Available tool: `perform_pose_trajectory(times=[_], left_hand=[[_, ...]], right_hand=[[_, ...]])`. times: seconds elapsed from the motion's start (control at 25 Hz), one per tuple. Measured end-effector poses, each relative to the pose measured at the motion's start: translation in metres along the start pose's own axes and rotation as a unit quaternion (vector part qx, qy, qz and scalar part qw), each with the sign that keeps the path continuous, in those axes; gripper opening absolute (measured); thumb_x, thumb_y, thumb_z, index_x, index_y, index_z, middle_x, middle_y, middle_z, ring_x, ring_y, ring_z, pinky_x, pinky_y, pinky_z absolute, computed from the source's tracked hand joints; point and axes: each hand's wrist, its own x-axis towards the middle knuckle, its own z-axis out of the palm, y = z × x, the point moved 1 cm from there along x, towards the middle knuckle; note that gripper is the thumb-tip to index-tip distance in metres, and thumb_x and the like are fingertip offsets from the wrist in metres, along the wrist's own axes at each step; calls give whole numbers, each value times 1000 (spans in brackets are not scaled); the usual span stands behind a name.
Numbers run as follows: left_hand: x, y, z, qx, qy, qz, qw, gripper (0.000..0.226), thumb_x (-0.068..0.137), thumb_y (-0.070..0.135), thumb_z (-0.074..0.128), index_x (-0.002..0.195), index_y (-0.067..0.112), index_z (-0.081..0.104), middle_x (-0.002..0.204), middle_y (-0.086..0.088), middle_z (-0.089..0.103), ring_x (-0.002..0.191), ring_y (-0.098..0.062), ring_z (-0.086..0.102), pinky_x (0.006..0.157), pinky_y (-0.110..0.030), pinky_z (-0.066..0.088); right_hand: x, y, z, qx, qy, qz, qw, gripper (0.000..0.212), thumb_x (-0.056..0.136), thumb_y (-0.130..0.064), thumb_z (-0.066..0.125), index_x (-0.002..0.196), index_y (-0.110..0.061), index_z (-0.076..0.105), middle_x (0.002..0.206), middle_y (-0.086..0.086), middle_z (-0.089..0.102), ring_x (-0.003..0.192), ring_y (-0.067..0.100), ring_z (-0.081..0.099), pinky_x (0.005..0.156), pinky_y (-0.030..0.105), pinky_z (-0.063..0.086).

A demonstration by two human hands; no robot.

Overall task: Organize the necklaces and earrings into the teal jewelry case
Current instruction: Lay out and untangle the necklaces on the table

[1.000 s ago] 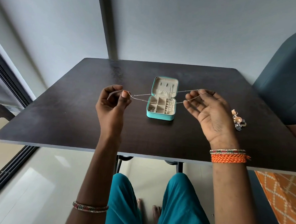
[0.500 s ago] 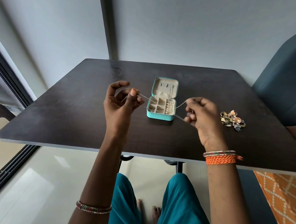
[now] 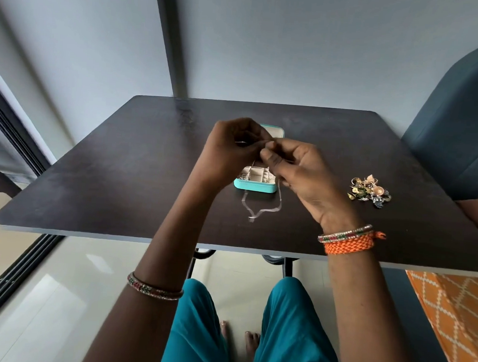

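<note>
From the head camera, looking down over the dark table, a thin silver necklace hangs in a long narrow loop. It is a fine, pale chain, blurred along most of its length, with a small bright piece at its lowest point that may be a pendant or a clasp; I cannot tell which. The bottom of the loop hangs over the tabletop just in front of the teal jewelry case, nearer the person.

Both hands meet above the case. The left hand has its fingers curled in, pinching the top of the chain, with a short bright stretch of it showing across the fingers. The right hand is curled too, thumb and fingertips pressed together on the chain where the two hands touch. So the grip sits at the top of the necklace, and the rest of it drops from there, one strand passing down by the right palm and the other in front of the case's near wall.

The case lies open at the middle of the table, its lid standing up behind the hands and mostly hidden by them. Its cream, divided tray shows below the knuckles, with something small and silvery in the left compartment.

To the right, well apart from the case, a heap of earrings in gold, copper and dark tones lies on the table.
</note>
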Motion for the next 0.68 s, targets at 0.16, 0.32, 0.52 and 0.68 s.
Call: perform_pose_trajectory(times=[0.16, 0.32, 0.52, 0.68], left_hand=[[-5, 1, -1, -97, 36, -90, 991, 21, 84, 7, 67, 102, 4, 57, 75, -11, 65, 54, -8, 64, 62, -24, 58], [-3, 1, -6, -133, 31, -123, 983, 20, 86, 8, 64, 103, 8, 55, 76, -8, 63, 53, -6, 61, 61, -21, 56], [-5, -11, 5, -82, -59, -75, 992, 16, 94, 17, 54, 97, 6, 65, 83, -4, 66, 56, -2, 52, 50, -14, 40], [-21, -46, 42, -129, -97, -94, 982, 18, 94, 6, 52, 82, 7, 66, 74, 2, 65, 62, 2, 55, 60, -9, 41]], right_hand=[[1, -5, -4, -160, 65, -26, 985, 20, 79, -16, 74, 97, -9, 74, 101, 8, 73, 94, 17, 68, 85, 31, 55], [-2, -10, -7, -207, 70, -34, 975, 21, 74, -23, 79, 90, -10, 76, 94, 6, 73, 89, 17, 69, 74, 32, 58], [-1, -23, -15, -99, 129, -96, 982, 14, 77, -14, 76, 89, -8, 74, 82, 6, 73, 77, 12, 68, 69, 22, 53], [12, -27, -31, -43, 194, -105, 974, 12, 79, -13, 75, 90, -9, 73, 64, -17, 68, 57, -6, 59, 54, 8, 42]])
